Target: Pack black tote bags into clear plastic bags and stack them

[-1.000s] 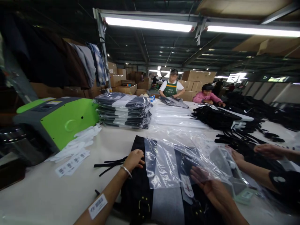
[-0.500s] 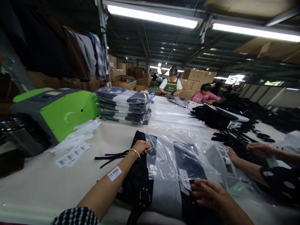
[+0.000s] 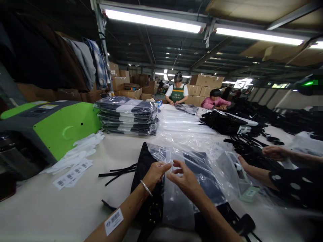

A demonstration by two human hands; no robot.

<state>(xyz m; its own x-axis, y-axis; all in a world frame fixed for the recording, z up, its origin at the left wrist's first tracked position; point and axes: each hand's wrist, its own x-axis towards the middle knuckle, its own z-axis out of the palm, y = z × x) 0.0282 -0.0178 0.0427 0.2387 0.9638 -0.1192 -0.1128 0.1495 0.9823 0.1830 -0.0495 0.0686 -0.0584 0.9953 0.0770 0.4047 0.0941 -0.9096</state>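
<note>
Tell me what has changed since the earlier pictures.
The right hand has moved up and leftward, close to the left hand, which has shifted slightly inward over the clear plastic. Whether either newly grips it is unclear. The bagged stack and green machine stayed put.

The right hand (image 3: 185, 178) is coming in beside the left hand (image 3: 154, 174) at the frame's centre. A green light (image 3: 308, 83) is newly glowing at upper right.

Worn on the head; looking forward and down, close above the bare left hand (image 3: 154, 174) and bare right hand (image 3: 187, 179); facing across the white-topped table (image 3: 58, 213) toward distant brown cardboard boxes (image 3: 207, 81).
</note>
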